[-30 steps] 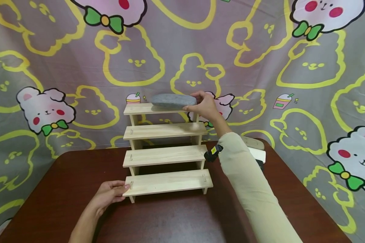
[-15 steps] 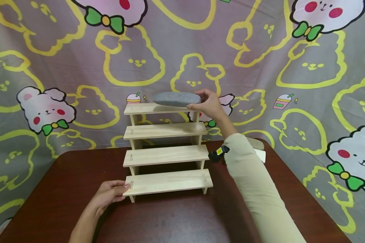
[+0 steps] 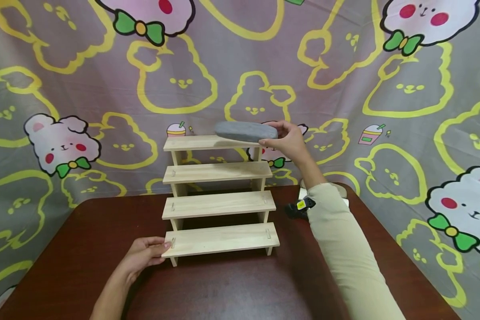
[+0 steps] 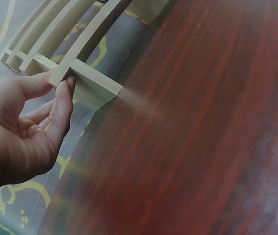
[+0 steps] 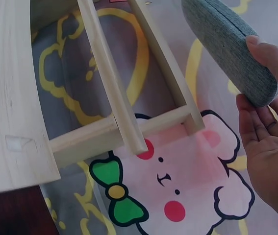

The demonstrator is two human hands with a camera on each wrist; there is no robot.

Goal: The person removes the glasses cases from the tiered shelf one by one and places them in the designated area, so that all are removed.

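Observation:
A pale wooden stepped rack [image 3: 220, 205] with several shelves stands on the table. My left hand [image 3: 144, 254] pinches the left end of its lowest shelf; in the left wrist view, thumb and fingertips [image 4: 66, 90] grip the board's corner. Up at the top shelf [image 3: 192, 142], my right hand [image 3: 290, 140] holds a grey fabric-covered glasses case [image 3: 244, 131] by its right end. The case lies lengthwise over the right part of that shelf and sticks out past its right end. In the right wrist view a seam runs along the glasses case [image 5: 229, 49].
The dark red-brown table [image 3: 208, 289] carries the rack. Behind my right forearm, at the back right, lie a beige rounded thing [image 3: 339, 190] and a white item, partly covered by the sleeve [image 3: 344, 231]. A patterned cloth [image 3: 328, 102] hangs close behind the rack.
My right hand has moved to the right with the glasses case, drawing it along the top shelf and past its right end. The left hand and the rack stay in place.

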